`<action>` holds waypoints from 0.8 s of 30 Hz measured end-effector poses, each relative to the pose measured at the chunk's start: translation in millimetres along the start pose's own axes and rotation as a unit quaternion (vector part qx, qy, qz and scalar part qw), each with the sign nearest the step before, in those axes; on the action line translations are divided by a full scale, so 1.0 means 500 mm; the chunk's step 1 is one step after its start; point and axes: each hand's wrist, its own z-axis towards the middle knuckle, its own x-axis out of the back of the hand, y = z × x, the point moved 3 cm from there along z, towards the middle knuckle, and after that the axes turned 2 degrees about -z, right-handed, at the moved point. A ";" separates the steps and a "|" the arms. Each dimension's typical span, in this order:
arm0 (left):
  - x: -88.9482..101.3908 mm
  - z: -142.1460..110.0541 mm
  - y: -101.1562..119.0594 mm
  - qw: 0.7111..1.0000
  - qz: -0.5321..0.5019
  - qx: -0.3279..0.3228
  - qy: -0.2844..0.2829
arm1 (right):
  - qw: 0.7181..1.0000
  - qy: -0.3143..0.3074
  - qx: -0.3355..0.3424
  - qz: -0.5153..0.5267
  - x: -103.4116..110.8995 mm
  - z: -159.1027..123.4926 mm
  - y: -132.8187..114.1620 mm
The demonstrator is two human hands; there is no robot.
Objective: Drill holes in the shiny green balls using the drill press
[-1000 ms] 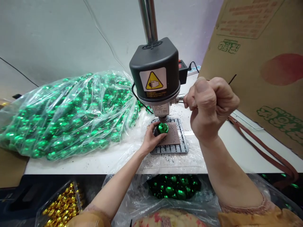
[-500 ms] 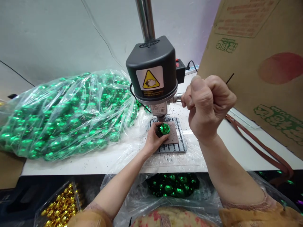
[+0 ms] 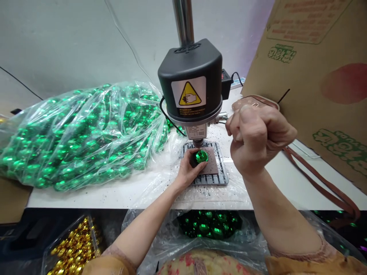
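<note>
My left hand (image 3: 189, 166) pinches a shiny green faceted ball (image 3: 202, 156) between thumb and fingers. The ball sits on a small brownish board (image 3: 212, 164) over the slotted grey base plate (image 3: 223, 177) of a bench drill press (image 3: 189, 72). Directly above the ball is the chuck (image 3: 197, 143); whether the bit touches the ball I cannot make out. To the right of the motor housing, my right hand (image 3: 259, 137) is closed in a fist around the press's feed handle, mostly hidden by the fingers. The handle's metal hub (image 3: 220, 117) shows beside it.
A clear plastic bag of green balls (image 3: 86, 137) lies on the left of the white table (image 3: 94, 196). Below the front edge are more green balls (image 3: 209, 224) in plastic and a box of gold balls (image 3: 73, 248). A cardboard box (image 3: 309, 76) and brown strap (image 3: 321, 185) stand right.
My right fist has come down a little beside the press, uncovering a brown item behind it. My left hand keeps the ball in place; the view has shifted slightly.
</note>
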 end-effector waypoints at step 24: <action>-0.002 -0.002 0.005 1.000 -0.011 -0.013 0.007 | 0.995 -0.002 0.097 0.034 0.029 -0.054 0.013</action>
